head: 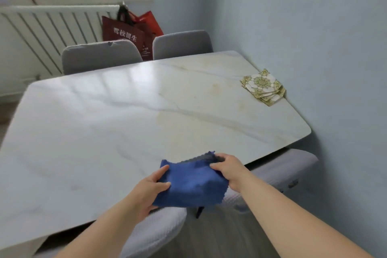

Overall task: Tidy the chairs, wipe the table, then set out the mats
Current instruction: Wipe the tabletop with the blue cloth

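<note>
A blue cloth [191, 182] is held between both hands above the near edge of the white marble table [117, 115]. My left hand [149, 189] grips its left side and my right hand [229, 168] grips its right side. A stack of several green-and-white patterned mats [262, 86] lies at the table's far right edge by the wall. Two grey chairs stand tucked at the far side, one on the left [100, 55] and one on the right [182, 43]. Two more grey chairs sit at the near side, one below my left arm [159, 230], one at the right [287, 167].
A pale blue wall [324, 37] runs close along the table's right edge. A white radiator [48, 27] and window stand behind the far chairs, with a red shopping bag [132, 31] leaning against it. Yellowish stains mark the table's right half.
</note>
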A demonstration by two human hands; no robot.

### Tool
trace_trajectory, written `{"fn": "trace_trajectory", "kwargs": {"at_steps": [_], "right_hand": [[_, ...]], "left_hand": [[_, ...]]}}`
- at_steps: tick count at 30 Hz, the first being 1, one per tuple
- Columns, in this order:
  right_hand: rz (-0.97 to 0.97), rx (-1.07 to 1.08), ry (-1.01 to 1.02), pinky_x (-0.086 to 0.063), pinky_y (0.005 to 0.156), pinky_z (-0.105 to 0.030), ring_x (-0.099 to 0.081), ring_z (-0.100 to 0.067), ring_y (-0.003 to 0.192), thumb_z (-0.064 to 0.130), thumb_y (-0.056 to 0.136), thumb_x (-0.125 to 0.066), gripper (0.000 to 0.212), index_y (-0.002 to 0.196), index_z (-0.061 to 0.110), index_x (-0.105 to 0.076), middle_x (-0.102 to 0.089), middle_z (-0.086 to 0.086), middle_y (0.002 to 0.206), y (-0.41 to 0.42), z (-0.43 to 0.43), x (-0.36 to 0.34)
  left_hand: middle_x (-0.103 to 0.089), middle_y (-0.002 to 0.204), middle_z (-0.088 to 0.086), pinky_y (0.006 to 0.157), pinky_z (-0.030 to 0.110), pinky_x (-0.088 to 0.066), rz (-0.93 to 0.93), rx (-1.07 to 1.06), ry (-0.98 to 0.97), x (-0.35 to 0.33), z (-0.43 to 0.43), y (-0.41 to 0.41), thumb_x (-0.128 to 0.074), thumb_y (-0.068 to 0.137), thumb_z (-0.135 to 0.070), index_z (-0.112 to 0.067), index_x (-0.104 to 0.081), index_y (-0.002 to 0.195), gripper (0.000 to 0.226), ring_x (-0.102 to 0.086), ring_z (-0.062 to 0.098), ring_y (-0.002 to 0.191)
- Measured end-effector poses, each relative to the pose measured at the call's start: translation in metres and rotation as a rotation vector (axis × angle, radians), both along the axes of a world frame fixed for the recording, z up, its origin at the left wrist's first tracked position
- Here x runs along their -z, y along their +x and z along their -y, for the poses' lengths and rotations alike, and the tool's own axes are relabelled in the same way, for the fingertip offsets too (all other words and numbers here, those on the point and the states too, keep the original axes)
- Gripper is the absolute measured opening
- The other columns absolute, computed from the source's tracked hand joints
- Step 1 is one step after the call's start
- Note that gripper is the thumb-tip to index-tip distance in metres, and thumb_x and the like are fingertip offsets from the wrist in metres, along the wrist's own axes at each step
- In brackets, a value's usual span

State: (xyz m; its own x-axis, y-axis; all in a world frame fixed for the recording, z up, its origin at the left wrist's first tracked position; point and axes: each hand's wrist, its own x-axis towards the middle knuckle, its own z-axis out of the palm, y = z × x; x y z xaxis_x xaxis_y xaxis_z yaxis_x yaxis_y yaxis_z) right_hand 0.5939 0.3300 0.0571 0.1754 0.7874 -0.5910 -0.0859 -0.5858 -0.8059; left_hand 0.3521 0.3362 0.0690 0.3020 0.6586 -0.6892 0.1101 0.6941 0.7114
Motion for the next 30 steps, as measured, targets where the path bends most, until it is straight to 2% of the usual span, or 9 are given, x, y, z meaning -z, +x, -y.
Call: {"fn": "trace_trajectory", "kwargs": {"at_steps": [6, 9, 12, 18, 20, 21, 24, 26, 30], "right_hand": [[0.244, -0.178, 0.056, -0.050, 0.082, -0.020, -0.064, -0.016, 0.101, 0.002, 0.091, -0.054, 0.032, 0.119, 0.015, -0.065, -0.069, 0.004, 0.105, 0.004, -0.056, 0.013], [0.657, -0.264, -0.046, -0.042, 0.095, -0.030, -0.052, -0.023, 0.120, 0.027, 0.091, -0.060, 0.046, 0.136, 0.021, -0.049, -0.054, -0.004, 0.132, 0.012, -0.081, 0.032], [1.039, -0.636, -0.120, -0.030, 0.106, -0.039, -0.031, -0.021, 0.137, 0.046, 0.090, -0.053, 0.058, 0.144, 0.035, -0.036, -0.034, 0.003, 0.149, 0.006, -0.094, 0.049], [1.109, -1.262, 0.343, 0.002, 0.114, -0.038, 0.009, -0.012, 0.148, 0.064, 0.084, -0.020, 0.065, 0.144, 0.045, -0.034, -0.004, 0.013, 0.162, -0.033, -0.100, 0.094], [1.096, -1.406, 0.406, 0.015, 0.112, -0.038, 0.020, -0.011, 0.144, 0.066, 0.083, -0.023, 0.065, 0.145, 0.047, -0.029, 0.006, 0.016, 0.160, -0.040, -0.099, 0.112], [1.123, -1.446, 0.437, 0.017, 0.113, -0.039, 0.017, -0.013, 0.145, 0.067, 0.085, -0.026, 0.064, 0.146, 0.048, -0.027, 0.006, 0.016, 0.159, -0.040, -0.098, 0.123], [1.230, -1.450, 0.511, -0.009, 0.111, -0.049, -0.022, -0.019, 0.146, 0.072, 0.090, -0.024, 0.057, 0.142, 0.051, -0.032, -0.025, 0.012, 0.157, -0.034, -0.097, 0.148], [1.235, -1.437, 0.569, -0.015, 0.108, -0.051, -0.024, -0.017, 0.143, 0.072, 0.090, -0.019, 0.056, 0.141, 0.051, -0.033, -0.033, 0.012, 0.154, -0.031, -0.115, 0.157], [1.262, -1.406, 0.666, -0.012, 0.111, -0.053, -0.021, -0.018, 0.144, 0.071, 0.089, -0.030, 0.057, 0.141, 0.050, -0.033, -0.031, 0.011, 0.156, -0.033, -0.171, 0.160]], "left_hand": [[-0.033, 0.145, -0.018, 0.100, 0.037, -0.048, -0.146, 0.090, 0.061, 0.026, -0.016, 0.005, -0.064, 0.073, -0.020, -0.056, -0.038, 0.134, 0.075, -0.046, 0.016, 0.126], [-0.013, 0.158, -0.015, 0.111, 0.036, -0.034, -0.341, 0.220, 0.111, 0.047, -0.041, -0.006, -0.060, 0.086, -0.020, -0.044, -0.028, 0.145, 0.072, -0.026, 0.019, 0.142], [-0.018, 0.159, -0.005, 0.116, 0.035, -0.025, -0.536, 0.210, 0.204, 0.065, -0.064, -0.022, -0.056, 0.090, -0.021, -0.029, -0.031, 0.147, 0.063, -0.025, 0.017, 0.144], [-0.023, 0.157, -0.007, 0.115, 0.030, -0.024, -0.689, 0.240, 0.345, 0.089, -0.093, -0.036, -0.052, 0.095, -0.022, -0.026, -0.037, 0.145, 0.052, -0.028, 0.014, 0.142], [-0.022, 0.158, -0.008, 0.117, 0.030, -0.020, -0.734, 0.243, 0.428, 0.099, -0.103, -0.035, -0.050, 0.096, -0.024, -0.026, -0.038, 0.144, 0.050, -0.023, 0.014, 0.144], [-0.020, 0.158, -0.007, 0.117, 0.031, -0.018, -0.766, 0.253, 0.468, 0.106, -0.109, -0.034, -0.049, 0.097, -0.025, -0.027, -0.037, 0.145, 0.050, -0.018, 0.014, 0.146], [-0.014, 0.160, -0.008, 0.117, 0.035, -0.013, -0.898, 0.321, 0.542, 0.126, -0.126, -0.028, -0.041, 0.099, -0.032, -0.031, -0.031, 0.147, 0.049, -0.006, 0.018, 0.148], [-0.010, 0.160, -0.008, 0.117, 0.038, -0.010, -0.970, 0.352, 0.567, 0.140, -0.142, -0.022, -0.037, 0.100, -0.035, -0.033, -0.026, 0.148, 0.049, -0.002, 0.019, 0.149], [-0.002, 0.161, -0.009, 0.117, 0.038, 0.000, -1.087, 0.393, 0.576, 0.162, -0.173, -0.022, -0.027, 0.101, -0.040, -0.034, -0.018, 0.150, 0.050, 0.003, 0.017, 0.148]]}}
